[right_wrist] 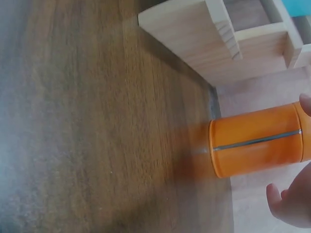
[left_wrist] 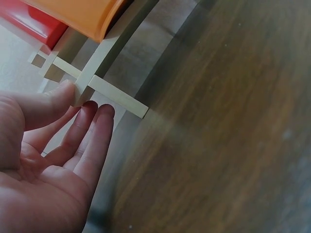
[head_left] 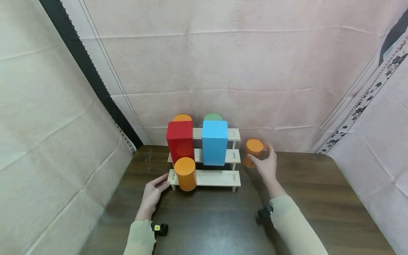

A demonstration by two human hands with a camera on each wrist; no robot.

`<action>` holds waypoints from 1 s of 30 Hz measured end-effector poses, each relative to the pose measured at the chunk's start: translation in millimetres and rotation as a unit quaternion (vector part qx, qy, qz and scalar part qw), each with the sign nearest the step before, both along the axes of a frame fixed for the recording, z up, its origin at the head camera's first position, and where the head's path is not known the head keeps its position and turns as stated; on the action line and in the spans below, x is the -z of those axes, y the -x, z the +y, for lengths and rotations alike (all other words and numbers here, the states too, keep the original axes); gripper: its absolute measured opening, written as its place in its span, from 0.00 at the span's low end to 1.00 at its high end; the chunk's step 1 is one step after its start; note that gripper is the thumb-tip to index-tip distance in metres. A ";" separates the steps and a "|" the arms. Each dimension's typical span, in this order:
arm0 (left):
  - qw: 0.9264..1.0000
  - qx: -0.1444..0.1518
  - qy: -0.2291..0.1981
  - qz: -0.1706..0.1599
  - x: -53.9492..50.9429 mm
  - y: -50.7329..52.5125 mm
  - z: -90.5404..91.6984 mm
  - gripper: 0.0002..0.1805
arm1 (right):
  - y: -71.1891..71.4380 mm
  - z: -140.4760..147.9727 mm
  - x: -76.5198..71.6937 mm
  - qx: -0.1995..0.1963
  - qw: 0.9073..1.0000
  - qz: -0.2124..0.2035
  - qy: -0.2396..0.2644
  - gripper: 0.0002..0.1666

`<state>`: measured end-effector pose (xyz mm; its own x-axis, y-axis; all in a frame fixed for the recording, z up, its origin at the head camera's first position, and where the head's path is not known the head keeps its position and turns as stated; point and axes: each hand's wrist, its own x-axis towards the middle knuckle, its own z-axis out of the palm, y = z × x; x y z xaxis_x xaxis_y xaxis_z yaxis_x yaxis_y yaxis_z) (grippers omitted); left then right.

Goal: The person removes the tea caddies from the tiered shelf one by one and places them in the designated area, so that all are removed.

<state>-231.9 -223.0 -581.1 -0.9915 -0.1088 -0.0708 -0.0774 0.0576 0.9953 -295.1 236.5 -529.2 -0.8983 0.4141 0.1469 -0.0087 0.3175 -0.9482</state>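
My left hand (head_left: 153,194) pinches the left end of the lowest step of a pale wooden three-step stand (head_left: 216,178), thumb above and fingers below. An orange canister (head_left: 186,175) stands on that step's left part. Behind it rise a red box (head_left: 180,140) and a blue box (head_left: 215,143). Farther back show an orange round lid (head_left: 182,117) and a green round lid (head_left: 213,117), mostly hidden. My right hand (head_left: 267,166) is around a second orange canister (right_wrist: 257,141) right of the stand, its thumb near the top and its fingers apart from the side.
The dark wooden table (head_left: 207,219) ends at a pale cloth (head_left: 223,63) behind the stand. Cloth walls (head_left: 57,141) also rise at both sides. A black camera (head_left: 160,229) is strapped to my left wrist, another (head_left: 265,211) to my right.
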 end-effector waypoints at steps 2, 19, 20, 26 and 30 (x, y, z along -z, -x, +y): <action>1.000 -0.001 0.002 0.002 -0.3 -0.1 1.0 0.24 | -2.9 0.4 -0.6 0.003 1.000 0.002 0.007 0.63; 1.000 0.005 0.001 -0.004 -0.4 2.1 1.4 0.25 | -35.1 -7.9 -10.5 0.023 0.999 0.022 0.017 0.60; 1.000 0.005 0.000 -0.003 -0.6 2.0 1.4 0.25 | -38.0 -9.9 -11.2 0.025 0.999 0.027 0.020 0.59; 1.000 0.002 -0.001 0.003 -0.9 2.5 1.6 0.24 | -55.2 -24.1 -12.1 0.032 0.998 0.053 0.025 0.57; 1.000 0.000 0.003 -0.002 -0.8 2.4 1.2 0.24 | -64.8 -33.6 -8.3 0.027 0.997 0.067 0.024 0.54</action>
